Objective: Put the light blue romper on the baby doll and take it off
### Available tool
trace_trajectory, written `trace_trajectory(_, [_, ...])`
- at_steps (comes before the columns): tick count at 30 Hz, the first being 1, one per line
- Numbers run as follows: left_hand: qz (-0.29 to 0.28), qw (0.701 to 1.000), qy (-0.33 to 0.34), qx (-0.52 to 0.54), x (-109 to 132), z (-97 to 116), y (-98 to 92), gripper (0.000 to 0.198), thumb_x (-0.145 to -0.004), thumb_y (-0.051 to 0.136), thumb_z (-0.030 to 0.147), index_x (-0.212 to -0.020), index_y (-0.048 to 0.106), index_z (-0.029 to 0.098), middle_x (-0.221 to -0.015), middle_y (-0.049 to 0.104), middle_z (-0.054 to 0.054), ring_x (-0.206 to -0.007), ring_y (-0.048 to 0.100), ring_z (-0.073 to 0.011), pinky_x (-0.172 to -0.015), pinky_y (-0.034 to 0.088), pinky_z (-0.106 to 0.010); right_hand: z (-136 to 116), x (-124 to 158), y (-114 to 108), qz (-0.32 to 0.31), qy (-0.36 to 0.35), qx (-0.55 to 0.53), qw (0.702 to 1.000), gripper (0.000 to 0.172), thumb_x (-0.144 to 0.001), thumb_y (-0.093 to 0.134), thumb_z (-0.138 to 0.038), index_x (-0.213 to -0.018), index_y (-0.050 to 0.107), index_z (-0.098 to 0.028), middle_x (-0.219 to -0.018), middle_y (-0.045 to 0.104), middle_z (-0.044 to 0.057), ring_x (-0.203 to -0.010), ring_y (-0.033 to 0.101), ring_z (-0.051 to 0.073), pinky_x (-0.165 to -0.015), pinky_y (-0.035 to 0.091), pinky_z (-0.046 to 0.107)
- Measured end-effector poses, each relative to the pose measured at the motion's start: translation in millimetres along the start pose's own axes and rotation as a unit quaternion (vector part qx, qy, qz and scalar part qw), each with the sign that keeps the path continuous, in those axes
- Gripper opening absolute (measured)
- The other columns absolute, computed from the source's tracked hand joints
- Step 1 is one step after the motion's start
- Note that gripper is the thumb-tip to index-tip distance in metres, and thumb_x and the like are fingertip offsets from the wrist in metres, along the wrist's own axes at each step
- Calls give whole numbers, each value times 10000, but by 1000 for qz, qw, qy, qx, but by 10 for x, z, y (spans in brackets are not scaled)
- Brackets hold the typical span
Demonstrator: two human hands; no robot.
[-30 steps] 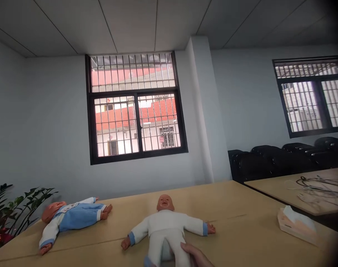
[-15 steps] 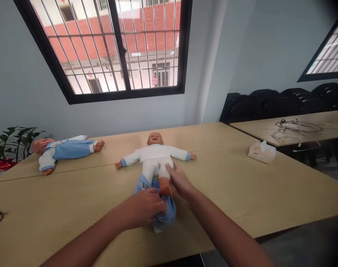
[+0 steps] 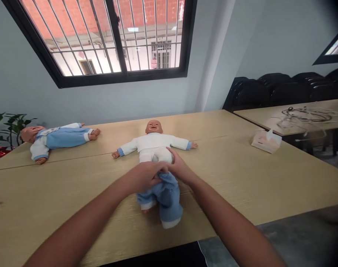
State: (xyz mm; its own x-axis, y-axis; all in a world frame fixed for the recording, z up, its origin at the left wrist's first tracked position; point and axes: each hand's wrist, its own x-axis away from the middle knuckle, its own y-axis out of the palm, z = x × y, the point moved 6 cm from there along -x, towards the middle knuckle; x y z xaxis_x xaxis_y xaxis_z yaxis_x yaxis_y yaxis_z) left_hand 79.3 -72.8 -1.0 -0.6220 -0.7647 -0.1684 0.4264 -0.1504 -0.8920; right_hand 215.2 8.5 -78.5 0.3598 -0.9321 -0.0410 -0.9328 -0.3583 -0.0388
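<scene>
A pale wooden table (image 3: 227,185) fills most of the view, its far edge below a barred window (image 3: 124,44). Off its far right corner, a second table (image 3: 258,115) carries tangled cables (image 3: 308,115). A leafy plant (image 3: 15,126) stands beyond the far left corner.

Midway between the left and right edges, a doll in white (image 3: 154,142) lies face up, arms spread, head toward the far edge and legs toward the near one. Another doll in blue and white (image 3: 66,138) lies near the far left corner.

Blue trousers (image 3: 169,198) with white cuffs cover the first doll's lower legs, bunched at the thighs; a bare foot (image 3: 145,211) shows below one cuff. The left hand (image 3: 146,174) pinches their waistband. The right hand (image 3: 181,167) touches the doll's hip, thumb on top; its other fingers are partly hidden, so its grip cannot be told. A tissue box (image 3: 265,142) sits near the right edge.
</scene>
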Motion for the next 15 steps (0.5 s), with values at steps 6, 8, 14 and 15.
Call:
trace_trajectory(6, [-66,990,-55,109,-176,-147,-149,166,-943,633,365,-1037,607,230,-1005,715,-11,-880,646,-204,-727,488,-305,-24,19,-63,-87,12,4,996,1025,-805,834,-432,-1645,284,-225,-1271,707,115,-975,703,249,-801,614,371])
trace_trajectory(8, [-9,992,-70,104,-234,-213,-143,169,-934,623,342,-1048,618,217,-1002,715,-4,-889,648,-199,-763,504,-310,-23,16,5,-103,-17,0,995,1070,-771,863,-355,-1644,266,-190,-1290,704,121,-1044,694,251,-894,591,382])
trace_trajectory(14, [142,982,-93,78,-358,-319,-22,227,-990,527,307,-1141,626,169,-1035,725,-10,-982,681,-223,-893,528,-371,-103,50,94,-116,-68,-63,989,728,-777,848,-238,-1447,565,-206,-1437,642,96,-1321,586,254,-1157,426,397])
trace_trajectory(15, [145,982,-104,60,-373,-336,-5,199,-972,582,316,-1118,631,189,-1018,727,-15,-965,675,-227,-893,531,-382,-89,60,82,-115,-36,-80,990,687,-769,854,-236,-1409,602,-227,-1431,650,83,-1322,586,256,-1158,430,404])
